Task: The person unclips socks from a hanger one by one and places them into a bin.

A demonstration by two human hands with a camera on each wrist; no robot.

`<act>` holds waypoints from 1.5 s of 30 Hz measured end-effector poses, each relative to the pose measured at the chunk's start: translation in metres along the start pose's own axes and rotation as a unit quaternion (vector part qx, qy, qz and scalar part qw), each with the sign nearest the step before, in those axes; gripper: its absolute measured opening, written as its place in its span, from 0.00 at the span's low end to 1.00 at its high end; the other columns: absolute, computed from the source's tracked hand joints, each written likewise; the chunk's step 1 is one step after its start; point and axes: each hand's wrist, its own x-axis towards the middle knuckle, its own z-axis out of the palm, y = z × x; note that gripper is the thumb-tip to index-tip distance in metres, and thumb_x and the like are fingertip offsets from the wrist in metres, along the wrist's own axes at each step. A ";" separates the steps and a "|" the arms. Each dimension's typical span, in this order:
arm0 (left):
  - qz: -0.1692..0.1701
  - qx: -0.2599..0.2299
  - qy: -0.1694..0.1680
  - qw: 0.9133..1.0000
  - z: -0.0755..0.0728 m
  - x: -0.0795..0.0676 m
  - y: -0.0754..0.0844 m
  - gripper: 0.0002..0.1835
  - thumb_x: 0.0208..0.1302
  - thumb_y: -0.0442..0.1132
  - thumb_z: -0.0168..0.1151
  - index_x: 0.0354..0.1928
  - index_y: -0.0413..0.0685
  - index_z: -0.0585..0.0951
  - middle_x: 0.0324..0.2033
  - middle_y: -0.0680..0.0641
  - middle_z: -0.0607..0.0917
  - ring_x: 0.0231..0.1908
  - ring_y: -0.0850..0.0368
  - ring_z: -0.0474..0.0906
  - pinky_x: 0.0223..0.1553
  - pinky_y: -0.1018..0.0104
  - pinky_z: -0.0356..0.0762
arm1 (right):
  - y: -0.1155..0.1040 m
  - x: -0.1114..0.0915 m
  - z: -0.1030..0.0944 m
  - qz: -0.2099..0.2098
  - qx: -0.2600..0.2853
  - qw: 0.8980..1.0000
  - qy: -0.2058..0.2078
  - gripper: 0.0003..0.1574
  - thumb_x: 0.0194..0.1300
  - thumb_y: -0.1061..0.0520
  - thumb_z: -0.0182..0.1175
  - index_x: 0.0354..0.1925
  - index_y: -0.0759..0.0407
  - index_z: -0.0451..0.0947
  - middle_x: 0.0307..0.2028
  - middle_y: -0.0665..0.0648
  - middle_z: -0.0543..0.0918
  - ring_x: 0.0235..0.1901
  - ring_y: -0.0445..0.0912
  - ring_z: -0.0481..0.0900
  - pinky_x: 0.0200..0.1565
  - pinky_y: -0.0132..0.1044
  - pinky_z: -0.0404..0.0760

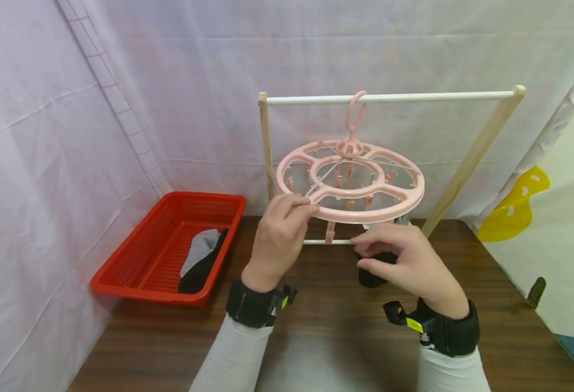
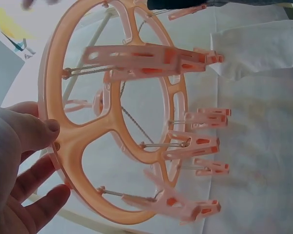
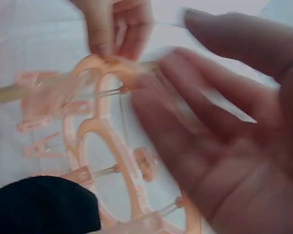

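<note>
Head view shows your left hand (image 1: 279, 237) pinching the near rim of the pink clip hanger (image 1: 348, 193), which hangs from a white rod (image 1: 429, 97). Your right hand (image 1: 407, 256), fingers loosely bent and parted from the thumb, grips nothing visible, near a black cloth (image 1: 372, 279). Leftward sits a red basket (image 1: 154, 295).

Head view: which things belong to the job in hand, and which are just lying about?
Probably part of the job:
pink hanger, held by the left hand
rack it hangs from
red basket
grey cloth and black cloth inside it
dark cloth near the right hand

Probably just around:
yellow shape at right
white sheeting behind
</note>
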 end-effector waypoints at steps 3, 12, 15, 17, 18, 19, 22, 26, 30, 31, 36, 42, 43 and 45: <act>-0.001 -0.007 0.003 1.000 0.000 0.000 -0.001 0.09 0.65 0.31 0.59 0.41 0.46 0.86 0.42 0.47 0.84 0.47 0.50 0.77 0.54 0.63 0.75 | -0.007 0.002 -0.006 -0.114 0.069 0.979 0.154 0.18 0.44 0.83 0.64 0.39 0.80 0.79 0.38 0.68 0.84 0.41 0.52 0.82 0.47 0.37 0.82; -0.008 -0.018 0.011 1.000 -0.002 0.001 0.000 0.08 0.65 0.32 0.60 0.42 0.46 0.85 0.41 0.46 0.84 0.48 0.49 0.77 0.55 0.63 0.75 | 0.021 0.001 -0.030 -0.025 -0.320 0.894 0.314 0.20 0.48 0.69 0.70 0.43 0.66 0.84 0.47 0.67 0.83 0.52 0.60 0.76 0.58 0.39 0.72; -0.013 -0.019 0.008 1.000 -0.002 0.000 0.000 0.08 0.65 0.32 0.60 0.42 0.46 0.85 0.41 0.46 0.83 0.49 0.49 0.77 0.56 0.62 0.74 | 0.037 -0.002 -0.035 -0.014 -0.333 0.886 0.321 0.20 0.50 0.67 0.70 0.45 0.63 0.85 0.49 0.65 0.83 0.53 0.60 0.76 0.59 0.44 0.72; -0.015 -0.020 0.009 1.000 -0.003 0.000 0.000 0.07 0.66 0.32 0.60 0.42 0.46 0.85 0.41 0.45 0.83 0.49 0.49 0.77 0.57 0.62 0.74 | 0.041 -0.002 -0.035 -0.016 -0.333 0.884 0.328 0.18 0.51 0.67 0.69 0.44 0.63 0.85 0.48 0.64 0.84 0.53 0.60 0.77 0.59 0.46 0.73; -0.015 -0.021 0.009 1.000 -0.003 0.000 0.000 0.07 0.65 0.32 0.60 0.42 0.46 0.85 0.41 0.45 0.83 0.49 0.49 0.77 0.57 0.62 0.74 | 0.041 -0.002 -0.034 -0.017 -0.334 0.882 0.331 0.17 0.51 0.68 0.69 0.43 0.63 0.85 0.47 0.65 0.84 0.52 0.60 0.77 0.59 0.46 0.73; -0.015 -0.021 0.010 1.000 -0.003 0.000 0.000 0.07 0.65 0.32 0.60 0.42 0.46 0.85 0.41 0.45 0.83 0.49 0.49 0.77 0.57 0.62 0.74 | 0.041 -0.002 -0.034 -0.019 -0.334 0.881 0.334 0.16 0.52 0.68 0.69 0.42 0.64 0.85 0.47 0.65 0.84 0.52 0.60 0.77 0.59 0.46 0.73; -0.016 -0.024 0.017 0.999 -0.004 0.001 0.000 0.08 0.64 0.30 0.60 0.42 0.45 0.85 0.42 0.44 0.84 0.49 0.48 0.77 0.57 0.62 0.74 | 0.036 0.001 -0.031 -0.026 -0.333 0.879 0.341 0.14 0.51 0.70 0.69 0.39 0.66 0.86 0.44 0.66 0.85 0.51 0.61 0.78 0.59 0.44 0.73; -0.022 -0.027 0.028 0.999 -0.006 0.003 -0.001 0.10 0.61 0.28 0.60 0.42 0.44 0.86 0.42 0.44 0.84 0.49 0.48 0.78 0.57 0.62 0.74 | 0.023 0.006 -0.025 -0.034 -0.328 0.879 0.344 0.13 0.49 0.72 0.69 0.37 0.67 0.86 0.41 0.68 0.85 0.49 0.62 0.79 0.60 0.42 0.73; -0.024 -0.026 0.033 0.999 -0.006 0.002 -0.003 0.11 0.60 0.27 0.61 0.42 0.44 0.86 0.43 0.44 0.85 0.49 0.48 0.78 0.57 0.62 0.73 | 0.008 0.011 -0.016 -0.048 -0.325 0.879 0.346 0.13 0.47 0.75 0.68 0.35 0.69 0.86 0.39 0.70 0.85 0.47 0.64 0.79 0.59 0.41 0.73; -0.024 -0.025 0.033 0.999 -0.006 0.001 -0.003 0.11 0.60 0.27 0.61 0.42 0.44 0.86 0.43 0.44 0.85 0.49 0.48 0.78 0.58 0.62 0.73 | 0.006 0.012 -0.014 -0.053 -0.323 0.879 0.346 0.12 0.47 0.76 0.68 0.34 0.70 0.86 0.38 0.70 0.85 0.47 0.64 0.79 0.59 0.41 0.74; -0.025 -0.022 0.034 0.999 -0.005 0.000 -0.001 0.12 0.60 0.28 0.61 0.44 0.44 0.86 0.44 0.44 0.85 0.50 0.47 0.78 0.58 0.61 0.73 | 0.008 0.013 -0.009 -0.071 -0.317 0.880 0.346 0.12 0.46 0.76 0.68 0.33 0.69 0.87 0.37 0.70 0.85 0.46 0.65 0.79 0.58 0.41 0.74; -0.025 -0.018 0.025 0.999 -0.005 0.001 0.002 0.11 0.64 0.31 0.60 0.47 0.45 0.86 0.44 0.45 0.85 0.49 0.49 0.77 0.56 0.62 0.75 | 0.021 0.011 -0.007 -0.085 -0.318 0.877 0.349 0.10 0.50 0.69 0.70 0.34 0.62 0.89 0.37 0.64 0.86 0.46 0.61 0.79 0.57 0.40 0.74; -0.025 -0.017 0.025 0.999 -0.005 0.001 0.002 0.12 0.64 0.31 0.60 0.47 0.45 0.86 0.44 0.45 0.85 0.49 0.49 0.78 0.56 0.62 0.75 | 0.022 0.012 -0.006 -0.089 -0.315 0.878 0.350 0.09 0.50 0.68 0.70 0.34 0.61 0.89 0.37 0.64 0.86 0.46 0.61 0.79 0.56 0.40 0.74; -0.025 -0.017 0.026 0.999 -0.005 0.002 0.003 0.12 0.65 0.32 0.60 0.48 0.45 0.85 0.44 0.45 0.85 0.50 0.50 0.78 0.57 0.62 0.74 | 0.023 0.012 -0.003 -0.096 -0.308 0.879 0.352 0.08 0.51 0.66 0.70 0.33 0.60 0.89 0.36 0.63 0.86 0.46 0.61 0.79 0.56 0.41 0.74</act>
